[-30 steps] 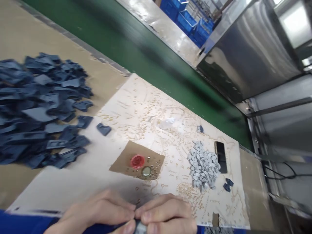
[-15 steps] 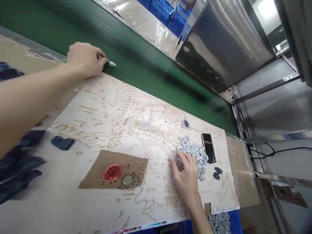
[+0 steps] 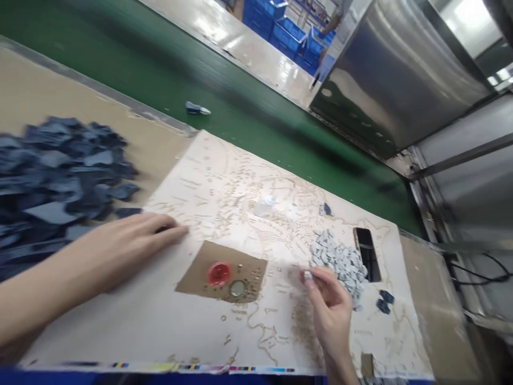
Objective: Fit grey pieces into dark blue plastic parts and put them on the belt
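Note:
My left hand [image 3: 154, 235] is over the left part of a map-printed sheet [image 3: 132, 326], fingers bent together. A dark sliver shows between its fingers, but what they hold is hidden. My right hand [image 3: 331, 305] is raised just left of a heap of small light grey pieces [image 3: 340, 262]. Its thumb and forefinger pinch one small light grey piece [image 3: 308, 275]. Between the hands lies a brown card [image 3: 196, 278] with a red round dish [image 3: 219, 274], a pale green round part [image 3: 237, 289] and tiny beads. A dark blue piece with a whitish tip [image 3: 197, 108] rests on the green belt.
A big pile of dark blue pieces [image 3: 60, 171] is at the left. Right of the grey heap are a phone [image 3: 366, 254] and small dark parts [image 3: 385, 301]. A translucent bottle [image 3: 264, 206] lies mid-sheet. Beyond the green belt [image 3: 256, 133] stands a metal housing [image 3: 393, 69].
My left hand has let go of the white-tipped piece on the belt and come back over the sheet. My right hand has lifted a grey piece from the heap. The view has shifted.

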A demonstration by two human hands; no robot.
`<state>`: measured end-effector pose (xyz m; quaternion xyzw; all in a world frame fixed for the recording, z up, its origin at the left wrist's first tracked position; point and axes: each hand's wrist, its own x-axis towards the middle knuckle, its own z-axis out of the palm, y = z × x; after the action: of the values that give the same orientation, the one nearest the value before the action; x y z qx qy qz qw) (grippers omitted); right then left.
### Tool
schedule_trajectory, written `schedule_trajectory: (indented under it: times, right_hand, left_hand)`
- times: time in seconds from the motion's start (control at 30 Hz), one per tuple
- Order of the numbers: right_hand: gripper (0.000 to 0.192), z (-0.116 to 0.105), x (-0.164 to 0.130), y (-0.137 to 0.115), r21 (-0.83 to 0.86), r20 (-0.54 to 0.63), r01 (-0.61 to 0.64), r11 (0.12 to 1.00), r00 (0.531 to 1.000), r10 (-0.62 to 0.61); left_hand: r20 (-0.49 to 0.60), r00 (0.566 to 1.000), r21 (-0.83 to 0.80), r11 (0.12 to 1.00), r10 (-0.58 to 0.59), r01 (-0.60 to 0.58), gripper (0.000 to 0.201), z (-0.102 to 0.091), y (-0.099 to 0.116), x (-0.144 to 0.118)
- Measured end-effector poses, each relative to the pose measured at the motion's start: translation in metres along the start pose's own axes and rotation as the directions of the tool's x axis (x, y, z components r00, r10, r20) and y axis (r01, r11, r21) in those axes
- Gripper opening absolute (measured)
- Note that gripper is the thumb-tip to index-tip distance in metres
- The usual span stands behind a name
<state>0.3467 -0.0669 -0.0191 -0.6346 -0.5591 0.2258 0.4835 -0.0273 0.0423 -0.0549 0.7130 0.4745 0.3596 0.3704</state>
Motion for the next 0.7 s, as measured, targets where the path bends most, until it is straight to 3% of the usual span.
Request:
schedule_trajectory:
  times: [0.07, 0.13, 0.2, 0.3, 0.43, 0.57, 0.7]
  right_hand:
    - [0.01, -0.001, -0.009, 0.004, 0.162, -0.028, -0.111, 0.981, 0.993, 0.117]
    - [0.013, 0.0, -0.015, 0.015, 0.284, -0.018, -0.255, 0.924, 0.963, 0.27]
    - [0.023, 0.003, -0.02, 0.025, 0.308, 0.002, -0.355, 0.883, 0.928, 0.373]
    - [0.029, 0.014, -0.024, 0.026, 0.265, 0.026, -0.421, 0.867, 0.902, 0.43]
    - [0.029, 0.033, -0.025, 0.008, 0.198, 0.114, -0.385, 0.902, 0.923, 0.369]
    - [0.011, 0.051, -0.017, -0.012, 0.199, 0.207, -0.248, 0.948, 0.956, 0.207]
    - [0.011, 0.066, -0.013, -0.03, 0.133, 0.252, -0.128, 0.983, 0.963, 0.091]
  left_hand:
    - [0.026, 0.999, -0.009, 0.999, 0.041, -0.04, 0.032, -0.001, 0.009, -0.002]
    - [-0.029, 0.999, -0.007, 0.999, 0.031, -0.031, 0.027, -0.002, 0.02, -0.006]
    - [-0.098, 0.995, -0.057, 0.998, 0.01, -0.016, 0.024, -0.001, 0.03, -0.017]
    - [-0.196, 0.979, -0.221, 0.975, -0.054, 0.01, 0.027, 0.005, 0.042, -0.04]
    - [-0.214, 0.946, -0.53, 0.843, -0.242, 0.096, 0.028, 0.011, 0.052, -0.061]
    - [-0.091, 0.88, -0.773, 0.59, -0.467, 0.233, 0.043, 0.015, 0.063, -0.067]
    - [0.008, 0.831, -0.889, 0.376, -0.557, 0.26, 0.038, 0.023, 0.066, -0.072]
